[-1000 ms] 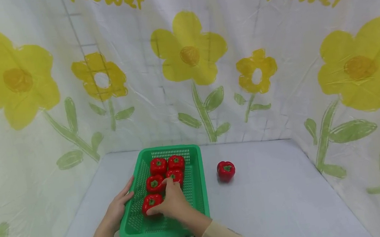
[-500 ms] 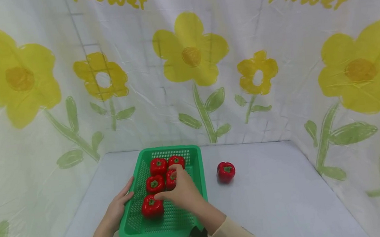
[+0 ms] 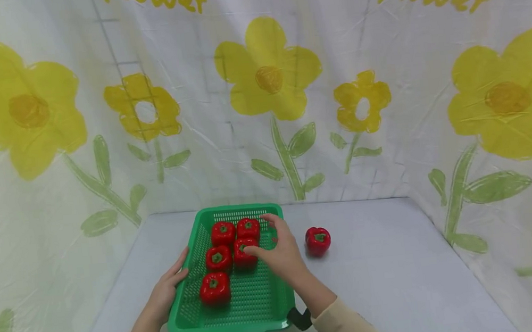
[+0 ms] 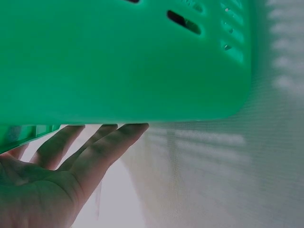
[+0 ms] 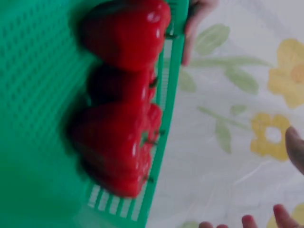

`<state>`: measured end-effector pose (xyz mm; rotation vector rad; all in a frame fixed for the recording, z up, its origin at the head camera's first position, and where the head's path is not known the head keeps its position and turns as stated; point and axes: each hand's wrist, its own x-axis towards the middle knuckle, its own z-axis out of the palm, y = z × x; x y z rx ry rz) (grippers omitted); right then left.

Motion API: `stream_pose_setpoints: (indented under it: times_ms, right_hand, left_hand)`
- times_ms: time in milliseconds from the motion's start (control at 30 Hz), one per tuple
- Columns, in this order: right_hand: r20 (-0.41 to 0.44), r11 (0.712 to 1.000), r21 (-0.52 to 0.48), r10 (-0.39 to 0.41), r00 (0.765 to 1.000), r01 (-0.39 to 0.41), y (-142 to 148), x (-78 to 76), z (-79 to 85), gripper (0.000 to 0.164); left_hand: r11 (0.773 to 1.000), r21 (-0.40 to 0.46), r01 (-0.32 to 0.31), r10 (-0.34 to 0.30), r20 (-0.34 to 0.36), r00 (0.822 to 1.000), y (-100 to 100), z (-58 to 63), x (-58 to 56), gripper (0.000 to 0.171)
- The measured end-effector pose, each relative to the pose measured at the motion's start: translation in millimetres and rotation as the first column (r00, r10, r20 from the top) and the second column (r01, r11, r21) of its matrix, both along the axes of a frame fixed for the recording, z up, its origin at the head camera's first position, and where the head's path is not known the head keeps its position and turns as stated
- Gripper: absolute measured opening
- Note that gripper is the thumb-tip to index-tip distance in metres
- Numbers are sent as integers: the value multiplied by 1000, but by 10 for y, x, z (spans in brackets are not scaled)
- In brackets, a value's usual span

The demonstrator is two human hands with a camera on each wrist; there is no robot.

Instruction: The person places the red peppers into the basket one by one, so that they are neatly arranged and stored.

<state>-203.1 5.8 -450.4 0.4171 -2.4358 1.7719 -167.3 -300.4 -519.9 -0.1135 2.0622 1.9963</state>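
Observation:
My left hand [image 3: 161,293] rests against the left side of a green plastic basket [image 3: 233,329]. In the left wrist view its straight fingers [image 4: 111,149] touch the basket's outer wall. Several red bell peppers stand in the basket, among them a front one [image 3: 215,289] and one at the middle right [image 3: 244,253]. Over the basket's right part, my right hand [image 3: 281,250] is held up with thumb and fingers spread apart, gripping nothing. The right wrist view shows its fingertips away from the peppers [image 5: 114,137].
Another red bell pepper [image 3: 318,241] lies on the white tabletop [image 3: 377,273], to the right of the basket. Behind the table hangs a white curtain [image 3: 207,155] painted with yellow flowers.
My right hand has moved up and to the right, away from the front pepper, toward the basket's right rim. My left hand has stayed at the basket's left side.

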Motion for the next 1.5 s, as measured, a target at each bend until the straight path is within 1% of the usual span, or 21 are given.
stream_pose_setpoints:
  times_ms: [133, 267, 367, 433, 633, 767, 833, 900, 1033, 1100, 1300, 1500]
  right_hand:
    - [-43, 1000, 11, -24, 999, 25, 149, -78, 8, 81]
    - [-59, 997, 26, -67, 996, 68, 324, -155, -9, 81]
    - [-68, 993, 34, -108, 992, 111, 460, -211, -54, 79]
    - [-60, 991, 32, -131, 990, 133, 542, -247, -97, 79]
    - [-61, 980, 40, -192, 979, 194, 783, -373, -302, 80]
    - [-58, 977, 69, -198, 978, 202, 931, -447, -431, 83]
    - [-29, 976, 70, -203, 979, 204, 998, -476, -483, 84]
    - [18, 976, 63, -209, 978, 208, 1061, -498, -531, 84]
    - [122, 975, 50, -221, 968, 216, 1165, -541, -644, 84]
    - [159, 974, 56, -224, 962, 218, 1207, -567, -703, 85]
    - [228, 976, 73, -217, 949, 206, 1301, -626, -840, 88]
    - [304, 982, 77, -188, 934, 173, 1359, -663, -933, 89]
  left_hand:
    - [1000, -5, 2, -2, -11, 1000, 1, -6, 1, 54]
    - [1000, -8, 5, -6, -17, 1000, 2, -6, -2, 54]
    - [1000, -6, 7, -7, -17, 1000, 2, -9, -12, 54]
    - [1000, -4, 0, 0, -13, 1000, 2, -12, -18, 54]
    - [1000, 2, 11, -11, -10, 1000, -1, 12, -9, 54]
    - [1000, 2, 7, -7, -10, 1000, 4, -6, -8, 54]
    - [1000, 6, 5, -5, -8, 1000, 8, -14, -5, 54]
    - [1000, 10, 1, -1, -5, 1000, 10, -16, -2, 54]
    - [1000, 12, -2, 2, -3, 1000, 7, -15, 2, 54]
    - [1000, 14, -5, 5, -3, 1000, 3, -17, 2, 54]
    - [1000, 23, -5, 5, -1, 1000, -1, -6, 12, 54]
    - [1000, 23, 16, -16, -17, 1000, -7, 3, 22, 55]
